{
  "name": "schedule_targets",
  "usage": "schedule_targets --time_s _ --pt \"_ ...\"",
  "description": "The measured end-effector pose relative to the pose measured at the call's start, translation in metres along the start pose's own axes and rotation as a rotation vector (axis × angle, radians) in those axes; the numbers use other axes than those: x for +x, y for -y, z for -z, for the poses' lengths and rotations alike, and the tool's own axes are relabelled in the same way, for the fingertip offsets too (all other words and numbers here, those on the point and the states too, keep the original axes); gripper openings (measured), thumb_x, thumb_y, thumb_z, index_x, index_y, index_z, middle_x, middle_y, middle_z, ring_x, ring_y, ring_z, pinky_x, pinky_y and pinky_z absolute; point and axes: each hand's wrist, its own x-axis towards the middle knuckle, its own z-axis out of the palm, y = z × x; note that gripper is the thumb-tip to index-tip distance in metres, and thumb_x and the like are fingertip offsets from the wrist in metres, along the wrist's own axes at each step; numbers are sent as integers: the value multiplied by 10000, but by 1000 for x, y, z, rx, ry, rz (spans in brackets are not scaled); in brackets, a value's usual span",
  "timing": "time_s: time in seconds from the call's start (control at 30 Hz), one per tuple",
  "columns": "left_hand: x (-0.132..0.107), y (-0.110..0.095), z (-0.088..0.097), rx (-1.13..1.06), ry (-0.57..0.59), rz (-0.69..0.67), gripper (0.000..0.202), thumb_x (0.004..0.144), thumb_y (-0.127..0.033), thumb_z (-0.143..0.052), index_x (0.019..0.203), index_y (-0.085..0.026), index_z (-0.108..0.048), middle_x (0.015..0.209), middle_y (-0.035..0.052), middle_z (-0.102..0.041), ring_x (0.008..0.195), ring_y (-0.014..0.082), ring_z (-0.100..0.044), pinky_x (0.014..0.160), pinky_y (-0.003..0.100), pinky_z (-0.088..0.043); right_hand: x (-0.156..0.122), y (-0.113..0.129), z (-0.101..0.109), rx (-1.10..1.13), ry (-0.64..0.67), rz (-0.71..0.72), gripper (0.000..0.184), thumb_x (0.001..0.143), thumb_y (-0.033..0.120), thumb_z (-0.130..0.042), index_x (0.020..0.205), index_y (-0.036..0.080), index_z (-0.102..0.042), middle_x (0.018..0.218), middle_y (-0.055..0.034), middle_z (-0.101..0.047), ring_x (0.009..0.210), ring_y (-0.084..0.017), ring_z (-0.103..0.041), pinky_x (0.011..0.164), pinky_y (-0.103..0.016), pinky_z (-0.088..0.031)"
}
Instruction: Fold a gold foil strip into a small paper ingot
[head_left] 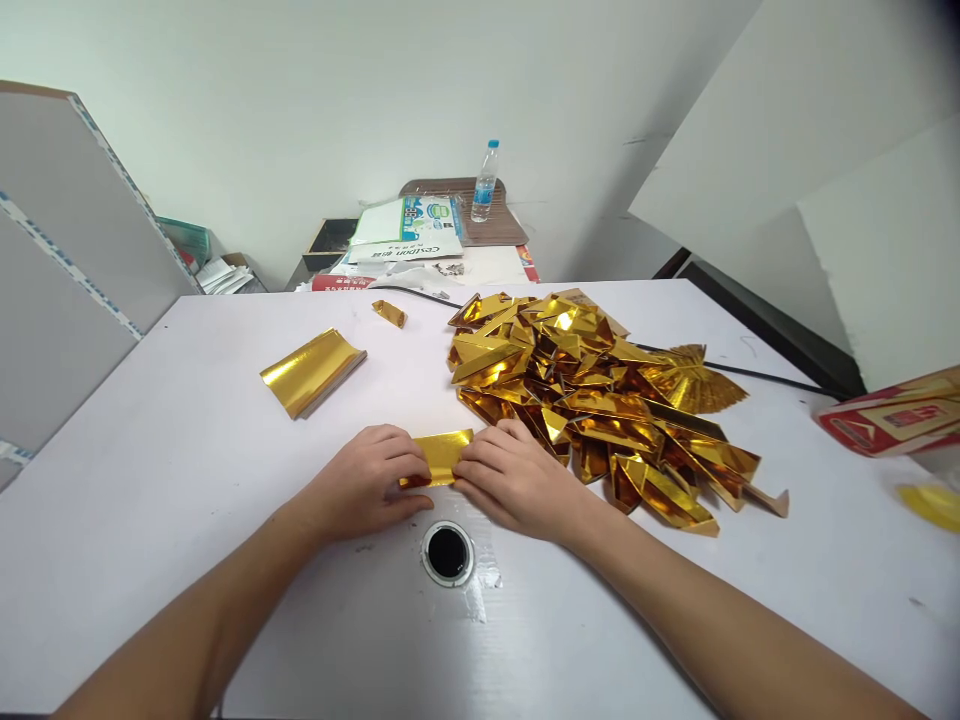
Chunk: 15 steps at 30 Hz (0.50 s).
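Note:
A small sheet of gold foil paper point(444, 456) lies on the white table between my hands, its ends covered by my fingers. My left hand point(379, 480) grips the left end, thumb below and fingers over it. On the right end, my right hand point(510, 478) presses with its fingers together. To the right is a heap of folded gold paper pieces point(540, 360), some with pointed ends. Up and to the left lies a stack of gold foil sheets point(311, 370), slightly curled. A single small folded gold piece point(390, 314) lies near the far edge.
Just below my hands, a round black cable hole point(448, 553) is set in the white table point(187, 480). A fan-folded gold piece point(694, 378) and a black cable point(780, 376) lie at the right. Beyond the table stands a water bottle point(486, 182); a red box point(892, 410) is far right.

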Motion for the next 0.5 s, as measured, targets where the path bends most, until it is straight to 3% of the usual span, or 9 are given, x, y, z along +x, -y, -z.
schedule_targets --time_s 0.17,0.4,0.5 --pt "0 -2 -2 15 -38 37 122 1034 -223 -586 997 -216 -702 995 51 -761 985 210 -691 936 387 -537 -1 -1 -4 -33 -75 -10 220 1116 239 -519 1066 178 -724 880 -66 -746 878 -214 -623 866 -409 -420" --pt "-3 -1 -4 -67 -140 167 213 1036 -199 -528 1068 -215 -738 1171 74 -768 1089 208 -713 970 386 -602 -3 -5 -13 16 -147 -45 206 1086 116 -493 1177 159 -672 854 -45 -720 808 -192 -615 818 -364 -446" --pt "-1 -1 -7 -62 -183 266 208 1030 -225 -553 1066 -222 -758 1152 49 -785 1044 194 -744 956 366 -628 -1 -3 -12 13 -134 -63 243 1075 92 -491 1200 184 -678 1004 -75 -746 937 -210 -643 860 -367 -452"
